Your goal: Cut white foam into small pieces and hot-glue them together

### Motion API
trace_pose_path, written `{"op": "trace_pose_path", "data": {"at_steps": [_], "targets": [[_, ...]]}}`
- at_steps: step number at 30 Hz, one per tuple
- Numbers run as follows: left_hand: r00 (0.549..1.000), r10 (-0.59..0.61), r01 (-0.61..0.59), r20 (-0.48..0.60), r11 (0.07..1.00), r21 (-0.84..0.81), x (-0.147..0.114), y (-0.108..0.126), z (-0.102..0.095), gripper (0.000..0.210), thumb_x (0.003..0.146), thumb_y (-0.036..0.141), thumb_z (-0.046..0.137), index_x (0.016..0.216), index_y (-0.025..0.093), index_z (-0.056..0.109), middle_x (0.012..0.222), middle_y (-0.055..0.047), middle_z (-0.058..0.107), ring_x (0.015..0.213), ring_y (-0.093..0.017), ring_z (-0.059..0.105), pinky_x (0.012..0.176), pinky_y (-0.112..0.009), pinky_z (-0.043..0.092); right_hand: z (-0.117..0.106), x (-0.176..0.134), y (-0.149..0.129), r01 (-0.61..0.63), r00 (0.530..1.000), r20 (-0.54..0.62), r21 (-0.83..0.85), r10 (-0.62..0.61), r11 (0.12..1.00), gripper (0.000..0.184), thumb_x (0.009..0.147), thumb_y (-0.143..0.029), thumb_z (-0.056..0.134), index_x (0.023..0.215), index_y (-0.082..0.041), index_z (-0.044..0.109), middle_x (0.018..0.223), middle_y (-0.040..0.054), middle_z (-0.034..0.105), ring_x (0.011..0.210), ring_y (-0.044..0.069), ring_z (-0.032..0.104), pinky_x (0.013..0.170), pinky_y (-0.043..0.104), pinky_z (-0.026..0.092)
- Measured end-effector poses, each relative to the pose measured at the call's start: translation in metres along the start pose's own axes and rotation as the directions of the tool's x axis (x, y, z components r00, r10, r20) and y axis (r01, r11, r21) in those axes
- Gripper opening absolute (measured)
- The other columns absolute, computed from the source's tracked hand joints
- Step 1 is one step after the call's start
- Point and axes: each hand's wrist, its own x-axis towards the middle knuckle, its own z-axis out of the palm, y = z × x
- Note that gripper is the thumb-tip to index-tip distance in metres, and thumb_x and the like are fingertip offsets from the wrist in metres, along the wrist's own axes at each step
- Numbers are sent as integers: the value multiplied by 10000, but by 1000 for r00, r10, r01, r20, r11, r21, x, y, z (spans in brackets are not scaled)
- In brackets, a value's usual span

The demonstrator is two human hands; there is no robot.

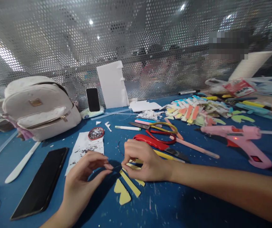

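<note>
A thin dark thread (pixel 117 166) runs through the small gap between my two hands. My left hand (pixel 88 177) pinches one part of it between thumb and fingertips, and my right hand (pixel 145 161) pinches the other. Beyond my right fingers curves a fine string (pixel 119 147) that seems to carry tiny beads. At the upper left of my hands, a red lid (pixel 96 133) full of small beads or sequins rests on a white paper (pixel 81 142), where more are scattered. Yellow foam or card pieces (pixel 123 192) lie beneath my fingers.
Beyond my right hand lie red-and-yellow scissors (pixel 163 128), a red-handled cutter (pixel 150 142) and pens. A pink glue gun (pixel 235 136) with a lit light lies right. Left are a black phone (pixel 41 183), a white knife (pixel 23 163) and a backpack (pixel 41 107). Coloured scraps (pixel 192 110) pile behind.
</note>
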Motion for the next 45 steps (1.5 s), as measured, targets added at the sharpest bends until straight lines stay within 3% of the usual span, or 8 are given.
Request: {"op": "trace_pose_path", "data": {"at_steps": [4, 10, 14, 29, 33, 38, 45], "targets": [[998, -56, 55, -4, 998, -8, -1, -1, -1, 271, 818, 63, 682, 1018, 241, 648, 899, 9, 645, 773, -135, 731, 761, -234, 615, 0, 0, 0, -3, 1000, 5, -11, 3, 1000, 143, 792, -76, 576, 728, -183, 507, 668, -28, 461, 630, 120, 404, 582, 253, 302], [974, -186, 171, -128, 978, -118, -3, 3, 7, 233, 784, 112, 726, 979, 223, 660, 883, 12, 642, 749, -130, 727, 761, -210, 597, 0, 0, 0, 0, 1000, 5, -13, 0, 1000, 135, 794, -81, 567, 726, -182, 510, 666, -25, 476, 631, 121, 410, 580, 254, 304], [960, -241, 220, -143, 964, -151, -2, 5, 9, 217, 764, 145, 753, 952, 215, 669, 861, 14, 648, 740, -128, 724, 762, -212, 597, 0, 0, 0, -2, 1000, -9, -7, 2, 1000, 145, 782, -68, 576, 719, -179, 507, 661, -26, 477, 632, 118, 407, 579, 252, 303], [954, -266, 247, -140, 959, -140, -3, 3, 7, 249, 752, 171, 777, 970, 196, 659, 856, -2, 663, 740, -152, 735, 757, -254, 620, 1, 0, 1, 12, 1000, 3, -14, -12, 1000, 139, 797, -90, 565, 725, -190, 498, 664, -29, 469, 624, 120, 404, 569, 252, 303], [966, -224, 210, -131, 972, -110, -3, 1, 6, 228, 763, 141, 757, 963, 203, 666, 868, 2, 657, 744, -148, 735, 754, -252, 626, 1, -1, 1, 15, 1000, 26, -20, -14, 1000, 141, 814, -102, 556, 727, -194, 492, 666, -26, 467, 632, 126, 412, 572, 252, 314], [998, -40, 38, -55, 998, -42, -1, 0, 4, 257, 789, 69, 709, 973, 246, 677, 952, 7, 614, 744, -128, 728, 736, -233, 628, 1, -1, 0, 13, 999, 35, -11, -13, 1000, 136, 799, -84, 565, 728, -185, 506, 669, -26, 463, 636, 123, 412, 576, 248, 309], [996, 87, -87, -2, 995, 57, 0, 1, 2, 255, 797, 44, 686, 966, 233, 670, 961, -22, 605, 811, -148, 686, 734, -279, 640, 1, 0, -1, 10, 999, 52, -14, -9, 1000, 142, 793, -80, 568, 726, -187, 502, 667, -28, 453, 632, 124, 407, 580, 251, 307]]}}
